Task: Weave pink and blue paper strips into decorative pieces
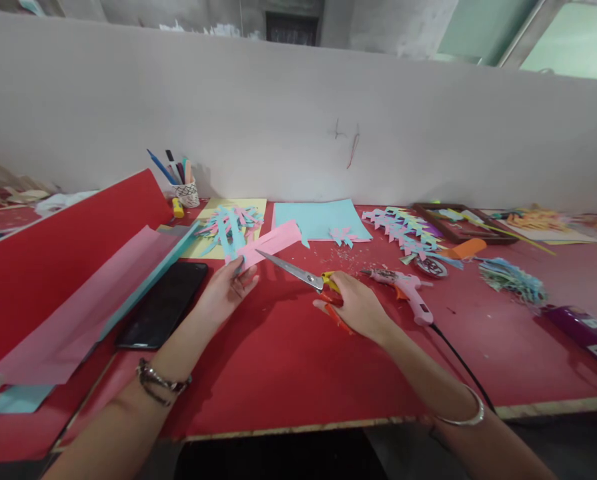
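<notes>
red tabletop [278, 360]; left hand [228, 290] pinches pink paper strip [273, 243], right hand [358, 307] closed on steel scissors [293, 270].

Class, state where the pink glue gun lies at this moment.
In the head view the glue gun lies on the red table, right of centre, just right of the right hand holding the scissors, with paper cut-outs beyond it.

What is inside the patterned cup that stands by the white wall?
The patterned cup holds several pens and pencils, among them a blue one that leans left. Their lower ends are hidden by the cup's wall, so anything smaller inside cannot be seen.
</notes>
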### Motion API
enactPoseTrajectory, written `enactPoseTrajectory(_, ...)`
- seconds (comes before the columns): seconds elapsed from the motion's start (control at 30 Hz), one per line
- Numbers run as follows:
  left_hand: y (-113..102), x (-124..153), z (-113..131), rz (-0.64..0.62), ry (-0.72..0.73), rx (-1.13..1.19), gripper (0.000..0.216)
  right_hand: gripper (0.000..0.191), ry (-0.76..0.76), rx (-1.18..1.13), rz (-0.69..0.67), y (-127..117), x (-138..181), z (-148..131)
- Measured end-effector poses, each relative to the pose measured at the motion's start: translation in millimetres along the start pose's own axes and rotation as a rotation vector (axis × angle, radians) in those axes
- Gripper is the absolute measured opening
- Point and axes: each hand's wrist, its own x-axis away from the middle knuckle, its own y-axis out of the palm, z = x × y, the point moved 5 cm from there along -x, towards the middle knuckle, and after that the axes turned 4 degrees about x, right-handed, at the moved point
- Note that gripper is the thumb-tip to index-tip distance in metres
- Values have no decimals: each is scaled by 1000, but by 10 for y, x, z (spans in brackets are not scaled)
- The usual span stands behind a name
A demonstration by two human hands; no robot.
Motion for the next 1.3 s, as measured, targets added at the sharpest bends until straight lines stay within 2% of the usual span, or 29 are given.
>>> enactPoseTrajectory(0.17,25,29,15,-24,-15,69,24,28,65,30,12,-33,-13,45)
enactPoseTrajectory(0.33,49,46,33,-60,-7,93,32,29,58,78,46,-44,-21,76)
enactPoseTrajectory(0.7,30,-22,30,-130,53,37,28,28,125,38,119,-83,-30,107)
enactPoseTrajectory(0.87,62,2,-20,-205,52,-117,23,35,146,-263,100,-45,-46,133)
enactPoseTrajectory(1.0,66,27,-106,-246,31,-243,14,38,280,-622,43,-9,-20,107)
enactPoseTrajectory(1.1,60,27,-200,-292,-9,-331,11,35,295,-880,29,28,-11,30)
enactPoseTrajectory(1.3,67,38,-328,-504,7,-655,11,29,231,-1221,166,75,-33,41)
